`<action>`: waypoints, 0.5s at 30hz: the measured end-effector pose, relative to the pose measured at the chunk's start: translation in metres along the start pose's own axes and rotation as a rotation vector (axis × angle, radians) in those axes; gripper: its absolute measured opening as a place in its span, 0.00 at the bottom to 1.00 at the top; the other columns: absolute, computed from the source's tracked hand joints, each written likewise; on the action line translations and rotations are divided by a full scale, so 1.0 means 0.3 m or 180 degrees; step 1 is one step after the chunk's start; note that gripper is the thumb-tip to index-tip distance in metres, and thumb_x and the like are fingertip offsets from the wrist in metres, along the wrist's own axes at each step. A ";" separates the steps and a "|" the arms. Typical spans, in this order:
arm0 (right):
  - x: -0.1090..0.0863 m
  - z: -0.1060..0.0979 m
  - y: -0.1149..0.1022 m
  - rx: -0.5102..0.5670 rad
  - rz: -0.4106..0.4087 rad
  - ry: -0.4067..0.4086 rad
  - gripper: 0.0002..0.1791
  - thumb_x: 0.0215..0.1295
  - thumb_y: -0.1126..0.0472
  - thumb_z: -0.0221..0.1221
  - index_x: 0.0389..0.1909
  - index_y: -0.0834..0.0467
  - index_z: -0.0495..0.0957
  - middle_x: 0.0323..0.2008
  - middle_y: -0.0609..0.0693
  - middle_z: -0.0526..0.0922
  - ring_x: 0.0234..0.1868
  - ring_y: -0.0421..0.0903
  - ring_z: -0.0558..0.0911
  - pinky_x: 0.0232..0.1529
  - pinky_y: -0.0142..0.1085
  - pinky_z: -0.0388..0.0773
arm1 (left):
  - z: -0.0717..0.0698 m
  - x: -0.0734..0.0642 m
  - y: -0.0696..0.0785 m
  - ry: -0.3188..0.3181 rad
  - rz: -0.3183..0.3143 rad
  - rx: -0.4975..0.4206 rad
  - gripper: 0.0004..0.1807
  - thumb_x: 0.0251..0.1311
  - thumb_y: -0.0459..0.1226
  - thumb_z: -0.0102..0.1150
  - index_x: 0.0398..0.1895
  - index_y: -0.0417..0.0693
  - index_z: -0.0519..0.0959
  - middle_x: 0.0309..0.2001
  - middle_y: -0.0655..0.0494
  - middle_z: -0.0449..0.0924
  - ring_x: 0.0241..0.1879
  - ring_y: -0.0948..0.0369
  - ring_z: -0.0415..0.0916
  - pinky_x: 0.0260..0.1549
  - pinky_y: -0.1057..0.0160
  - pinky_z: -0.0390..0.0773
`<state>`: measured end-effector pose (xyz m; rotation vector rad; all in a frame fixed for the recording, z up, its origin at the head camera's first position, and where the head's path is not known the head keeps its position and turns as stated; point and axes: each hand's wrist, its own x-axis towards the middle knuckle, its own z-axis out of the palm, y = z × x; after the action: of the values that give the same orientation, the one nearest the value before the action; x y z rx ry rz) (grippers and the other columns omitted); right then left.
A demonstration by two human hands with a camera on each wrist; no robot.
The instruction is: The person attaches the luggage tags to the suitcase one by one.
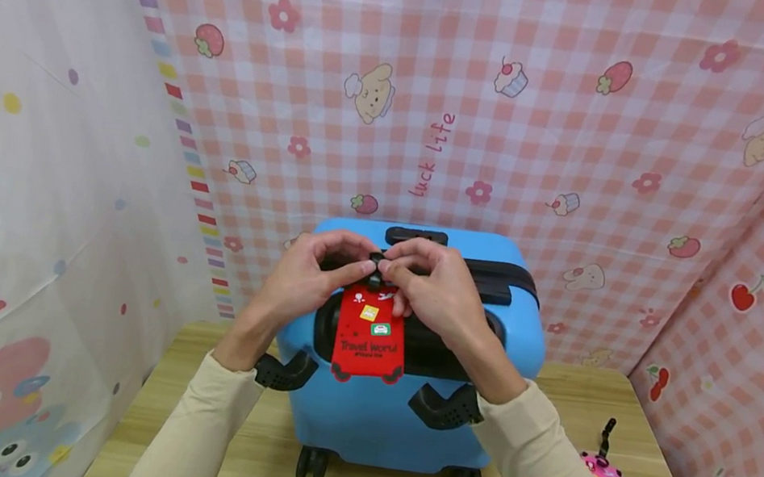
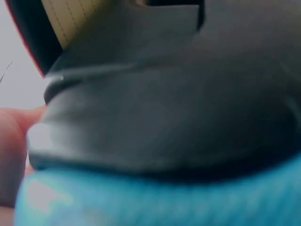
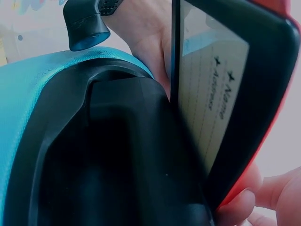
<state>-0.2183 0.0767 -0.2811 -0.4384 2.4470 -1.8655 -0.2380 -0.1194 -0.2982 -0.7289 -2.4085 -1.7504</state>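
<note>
A red luggage tag [image 1: 369, 351] printed "Travel World" hangs in front of the black handle [image 1: 439, 352] of a light blue suitcase [image 1: 392, 427]. Its short black strap [image 1: 375, 277] is pinched from the left by my left hand [image 1: 303, 276], between thumb and index finger. From the other side my right hand [image 1: 444, 292] pinches the same strap, and its lower fingers sit at the tag's upper right edge. The right wrist view shows the tag's back, with a name and address card [image 3: 214, 84] behind a clear window. The strap's path behind my fingers is hidden.
The suitcase stands on its black wheels on a wood-grain table [image 1: 182, 406]. A pink luggage tag [image 1: 605, 475] with a black strap lies at the right. A checked pink cloth [image 1: 513, 143] hangs close behind the suitcase, with a patterned white cloth [image 1: 58, 144] at the left.
</note>
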 end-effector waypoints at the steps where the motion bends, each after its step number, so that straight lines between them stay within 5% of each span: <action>1: -0.001 0.000 0.000 -0.0002 0.0001 0.0003 0.10 0.70 0.59 0.60 0.47 0.58 0.79 0.35 0.54 0.84 0.18 0.46 0.77 0.27 0.38 0.81 | 0.001 0.000 0.000 0.0007 0.0002 0.0012 0.12 0.65 0.37 0.63 0.49 0.45 0.82 0.41 0.50 0.85 0.39 0.54 0.80 0.42 0.61 0.79; 15: -0.005 0.005 0.000 0.0008 -0.0011 0.0016 0.09 0.69 0.60 0.61 0.47 0.58 0.78 0.34 0.54 0.84 0.17 0.46 0.76 0.27 0.37 0.80 | 0.006 0.001 0.004 0.0059 -0.0024 0.0084 0.10 0.66 0.36 0.61 0.49 0.45 0.81 0.41 0.50 0.85 0.39 0.54 0.79 0.43 0.58 0.79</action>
<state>-0.2165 0.0758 -0.2816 -0.4388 2.4483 -1.8731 -0.2374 -0.1173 -0.2977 -0.6982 -2.4207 -1.7170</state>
